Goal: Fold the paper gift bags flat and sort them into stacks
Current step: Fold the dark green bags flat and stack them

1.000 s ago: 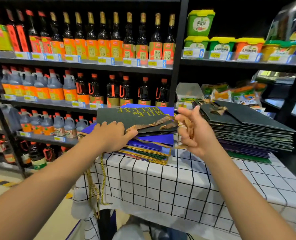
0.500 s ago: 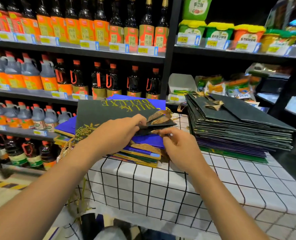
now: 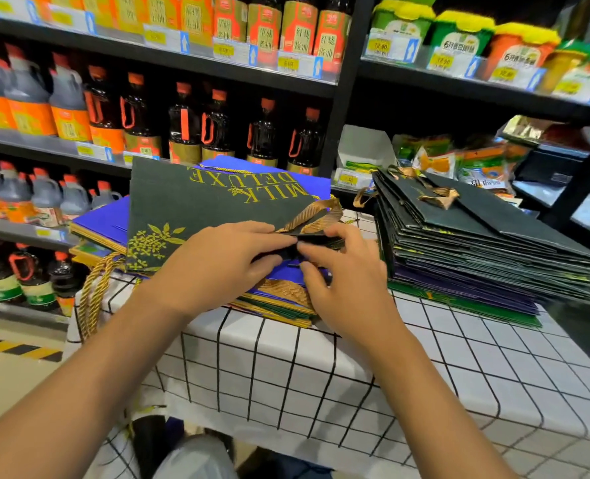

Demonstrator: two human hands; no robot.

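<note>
both hands, left hand (image 3: 217, 262) and right hand (image 3: 348, 281), have fingers pinching the dark green bag (image 3: 196, 205) atop the left-edge pile on the surface (image 3: 321, 368), looks mid-flattening, next probably needs moving it onto the right stack (image 3: 476, 243).

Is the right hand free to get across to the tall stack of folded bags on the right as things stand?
Probably yes, but not at once: the right hand is pinching the dark green bag with the left hand. The tall stack lies just beside it, nothing between.

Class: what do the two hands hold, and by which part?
Both the left hand and right hand pinch the dark green bag at its near edge.
</note>
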